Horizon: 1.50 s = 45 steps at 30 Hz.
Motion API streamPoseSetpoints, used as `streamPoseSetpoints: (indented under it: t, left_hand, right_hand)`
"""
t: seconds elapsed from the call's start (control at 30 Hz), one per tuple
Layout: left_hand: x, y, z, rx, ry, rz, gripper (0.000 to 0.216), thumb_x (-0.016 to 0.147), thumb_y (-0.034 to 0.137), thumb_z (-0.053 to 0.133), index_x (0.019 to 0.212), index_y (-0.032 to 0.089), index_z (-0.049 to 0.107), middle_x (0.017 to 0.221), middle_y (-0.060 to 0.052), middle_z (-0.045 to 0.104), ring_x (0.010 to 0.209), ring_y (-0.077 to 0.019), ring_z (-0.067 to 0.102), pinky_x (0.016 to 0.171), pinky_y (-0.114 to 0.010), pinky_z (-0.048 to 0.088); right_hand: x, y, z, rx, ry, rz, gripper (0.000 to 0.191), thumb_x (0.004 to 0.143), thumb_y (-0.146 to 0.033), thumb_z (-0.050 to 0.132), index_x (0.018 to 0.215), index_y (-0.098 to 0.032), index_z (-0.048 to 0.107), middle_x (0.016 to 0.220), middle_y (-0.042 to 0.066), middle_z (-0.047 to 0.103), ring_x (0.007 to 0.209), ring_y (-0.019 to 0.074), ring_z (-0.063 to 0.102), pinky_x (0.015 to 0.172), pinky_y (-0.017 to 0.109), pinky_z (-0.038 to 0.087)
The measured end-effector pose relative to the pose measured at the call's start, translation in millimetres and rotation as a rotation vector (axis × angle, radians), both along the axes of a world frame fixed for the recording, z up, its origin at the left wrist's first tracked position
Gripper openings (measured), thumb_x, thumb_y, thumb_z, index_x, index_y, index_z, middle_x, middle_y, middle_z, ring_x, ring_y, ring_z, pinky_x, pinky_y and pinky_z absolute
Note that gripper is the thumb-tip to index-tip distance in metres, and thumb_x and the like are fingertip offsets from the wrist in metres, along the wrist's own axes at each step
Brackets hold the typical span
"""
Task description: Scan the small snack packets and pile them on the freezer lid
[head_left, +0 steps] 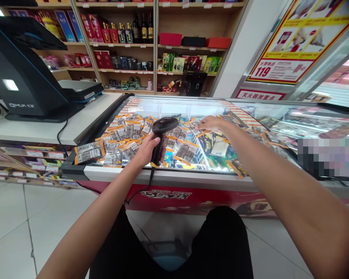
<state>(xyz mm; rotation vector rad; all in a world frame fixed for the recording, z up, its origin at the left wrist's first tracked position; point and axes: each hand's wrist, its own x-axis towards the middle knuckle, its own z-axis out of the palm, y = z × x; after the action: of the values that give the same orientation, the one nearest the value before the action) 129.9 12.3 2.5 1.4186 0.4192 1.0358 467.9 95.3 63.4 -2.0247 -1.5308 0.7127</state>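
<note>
My left hand [148,150] is wrapped round the handle of a black barcode scanner [164,126], held upright over the freezer's front edge, its cord hanging down. Farther back and to the right, my right hand [211,123] has its fingers closed at the right edge of a small clear snack packet [192,124] with orange ends. Many similar snack packets [129,130] lie spread over the glass top of the chest freezer [104,173], mostly left of the scanner. Another packet [89,152] rests on the front left corner.
A dark scale with a screen [26,77] stands on the white counter [84,126] at left. Shelves [128,45] with bottles and boxes line the back. Through the glass show a white wire basket [202,153] and dark bags. A blue stool [168,254] is between my legs.
</note>
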Motion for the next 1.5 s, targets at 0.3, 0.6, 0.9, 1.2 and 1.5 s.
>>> streamPoseSetpoints:
  t: [0.3,0.6,0.9,1.2,1.5]
  left_hand:
    - [-0.7,-2.4,0.4,0.001,0.0,-0.099,0.06,0.094,0.068,0.067,0.126,0.019,0.057,0.065,0.006,0.063,0.04,-0.0168,0.06,0.042,-0.027,0.047]
    - [-0.9,-0.9,1.5,0.015,-0.068,-0.028,0.065,0.092,0.072,0.067,0.128,0.018,0.059,0.067,0.004,0.064,0.042,-0.0153,0.058,0.045,-0.027,0.048]
    - [-1.2,-2.3,-0.7,-0.011,-0.028,-0.129,0.065,0.094,0.071,0.067,0.13,0.019,0.058,0.067,0.003,0.066,0.044,-0.0186,0.065,0.043,-0.028,0.05]
    - [-0.8,-4.9,4.3,-0.022,-0.043,-0.081,0.063,0.091,0.069,0.069,0.126,0.019,0.057,0.066,0.005,0.064,0.04,-0.017,0.061,0.042,-0.028,0.05]
    - [-1.5,-2.4,1.4,-0.034,-0.007,-0.051,0.061,0.091,0.068,0.068,0.124,0.018,0.058,0.064,0.005,0.064,0.042,-0.0201,0.064,0.042,-0.029,0.048]
  right_hand:
    - [-42.3,-36.6,-10.4,0.317,0.715,-0.05,0.045,0.074,-0.032,0.1,0.103,-0.027,0.067,0.091,-0.001,0.08,0.083,0.019,0.077,0.076,0.032,0.068]
    - [-68.0,-73.6,-23.4,0.511,0.298,0.18,0.047,0.078,-0.046,0.094,0.114,-0.023,0.074,0.112,0.011,0.082,0.106,0.0343,0.077,0.099,0.053,0.065]
    - [-70.0,-66.2,-34.9,0.462,0.323,0.243,0.051,0.081,-0.047,0.088,0.123,-0.024,0.07,0.129,0.012,0.08,0.118,0.0333,0.077,0.11,0.055,0.06]
    - [-69.7,-66.7,-38.2,0.359,-0.023,0.149,0.056,0.092,-0.059,0.084,0.133,-0.022,0.073,0.127,0.017,0.08,0.119,0.0381,0.075,0.106,0.055,0.06]
    - [33.0,-44.0,-24.9,0.097,-0.788,-0.225,0.07,0.106,-0.053,0.06,0.156,-0.004,0.068,0.167,0.039,0.052,0.16,0.0575,0.043,0.124,0.074,0.038]
